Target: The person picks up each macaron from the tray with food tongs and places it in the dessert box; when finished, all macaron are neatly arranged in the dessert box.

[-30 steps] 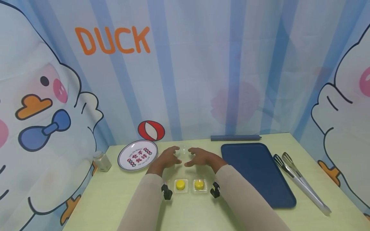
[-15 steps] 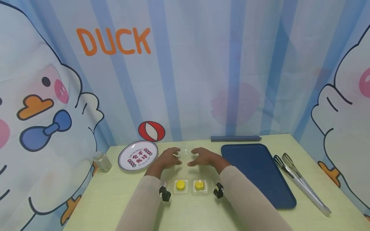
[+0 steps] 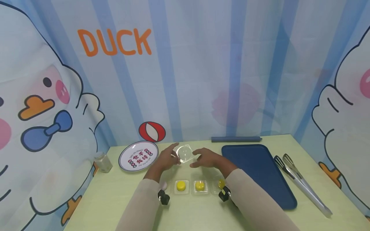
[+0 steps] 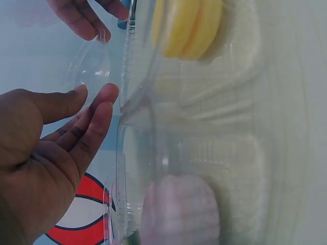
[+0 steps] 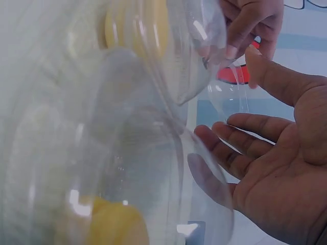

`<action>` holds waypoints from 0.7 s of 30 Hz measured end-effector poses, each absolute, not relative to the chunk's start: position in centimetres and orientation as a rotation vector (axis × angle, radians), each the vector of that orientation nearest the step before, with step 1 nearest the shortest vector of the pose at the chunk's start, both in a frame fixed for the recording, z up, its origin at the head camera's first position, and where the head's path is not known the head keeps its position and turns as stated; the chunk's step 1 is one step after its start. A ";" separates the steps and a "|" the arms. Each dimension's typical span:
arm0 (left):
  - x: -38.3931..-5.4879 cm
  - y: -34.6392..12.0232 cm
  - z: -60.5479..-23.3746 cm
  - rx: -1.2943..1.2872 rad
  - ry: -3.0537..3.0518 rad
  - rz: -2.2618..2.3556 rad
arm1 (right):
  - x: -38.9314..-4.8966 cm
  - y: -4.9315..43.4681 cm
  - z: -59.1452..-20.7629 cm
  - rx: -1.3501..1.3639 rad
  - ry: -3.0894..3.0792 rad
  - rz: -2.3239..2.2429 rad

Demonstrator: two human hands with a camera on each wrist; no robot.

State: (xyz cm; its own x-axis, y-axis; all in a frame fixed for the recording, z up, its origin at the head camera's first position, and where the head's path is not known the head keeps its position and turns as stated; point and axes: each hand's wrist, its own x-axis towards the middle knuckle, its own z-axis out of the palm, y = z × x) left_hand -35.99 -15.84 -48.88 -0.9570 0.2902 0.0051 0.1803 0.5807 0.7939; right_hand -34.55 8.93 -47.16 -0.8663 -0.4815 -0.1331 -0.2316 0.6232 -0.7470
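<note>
Between both hands, over the back middle of the table, a clear domed plastic lid (image 3: 184, 153) is tilted up. My left hand (image 3: 166, 158) pinches its left edge between thumb and fingers. My right hand (image 3: 206, 158) has its fingertips at the opposite edge, thumb spread apart, as the right wrist view shows with the lid (image 5: 229, 94). Nearer me, a row of clear plastic cases holds a yellow macaron (image 3: 181, 185), a second yellow macaron (image 3: 199, 185), a yellow piece (image 3: 221, 183) partly hidden by the right wrist, and a pale pink ridged piece (image 4: 181, 214) by the left wrist.
A white plate (image 3: 121, 159) with red characters lies to the left, beside a small shaker jar (image 3: 103, 163). On the right are a dark blue tray (image 3: 257, 173) and metal tongs (image 3: 309, 189). A dark blue bar (image 3: 236, 139) lies along the back edge by the curtain.
The clear lid, faint between the hands before, is now raised and tilted in the left hand's pinch. The right wrist has shifted slightly right, uncovering a yellow piece; pink also shows beside the left wrist.
</note>
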 end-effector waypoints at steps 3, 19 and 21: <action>-35.7 -15.9 -48.8 0.398 2.639 1.403 | -34.2 9.0 -47.0 -0.595 2.515 -1.112; -34.8 -16.0 -49.3 0.456 2.611 1.503 | -33.5 8.4 -47.0 -0.591 2.538 -1.325; -34.5 -16.1 -49.1 0.484 2.624 1.492 | -33.4 8.3 -47.0 -0.597 2.536 -1.312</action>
